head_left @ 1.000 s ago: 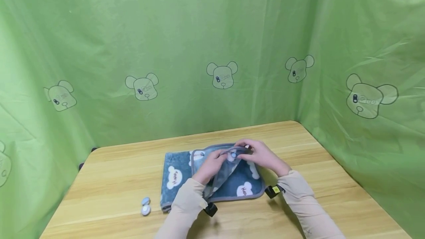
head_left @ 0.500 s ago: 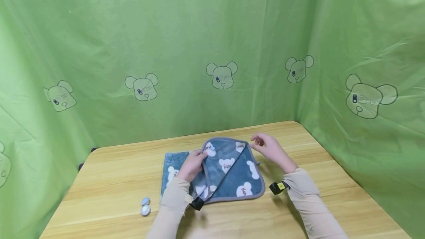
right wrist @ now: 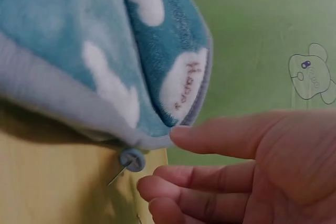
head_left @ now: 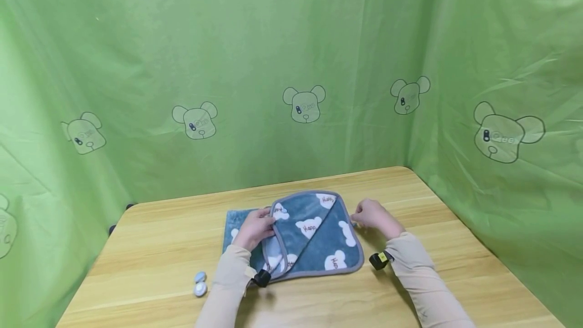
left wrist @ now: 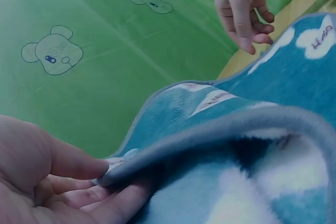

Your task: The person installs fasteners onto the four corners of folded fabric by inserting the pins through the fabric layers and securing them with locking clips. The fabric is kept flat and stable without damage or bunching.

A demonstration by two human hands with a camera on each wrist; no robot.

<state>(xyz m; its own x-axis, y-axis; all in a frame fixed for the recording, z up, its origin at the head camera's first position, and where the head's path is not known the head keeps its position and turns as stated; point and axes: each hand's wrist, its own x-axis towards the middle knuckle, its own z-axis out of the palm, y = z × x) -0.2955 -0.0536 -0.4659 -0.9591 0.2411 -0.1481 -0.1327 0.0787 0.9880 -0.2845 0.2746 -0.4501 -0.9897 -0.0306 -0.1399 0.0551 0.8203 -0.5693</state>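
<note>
A teal fleece blanket with grey edging and white bear shapes lies folded on the table. My left hand pinches the grey edge of its turned-over layer between thumb and fingers; the left wrist view shows that edge raised, with a gap beneath. Beside the blanket's right edge is my right hand, holding nothing, thumb extended and fingers loosely bent. Just off its fingertips, a small round blue pin piece with a thin needle sticking out sits by the blanket's edge. A small blue round piece shows on the turned-over layer.
Two small round pieces, one blue and one whitish, lie to the left of the blanket on the wooden table. A green curtain with bear prints stands behind and along the sides.
The left hand has drawn the blanket's upper layer leftward and lowered it. My right hand has left the fold, moved right, then come down towards the pin piece at the right edge.
</note>
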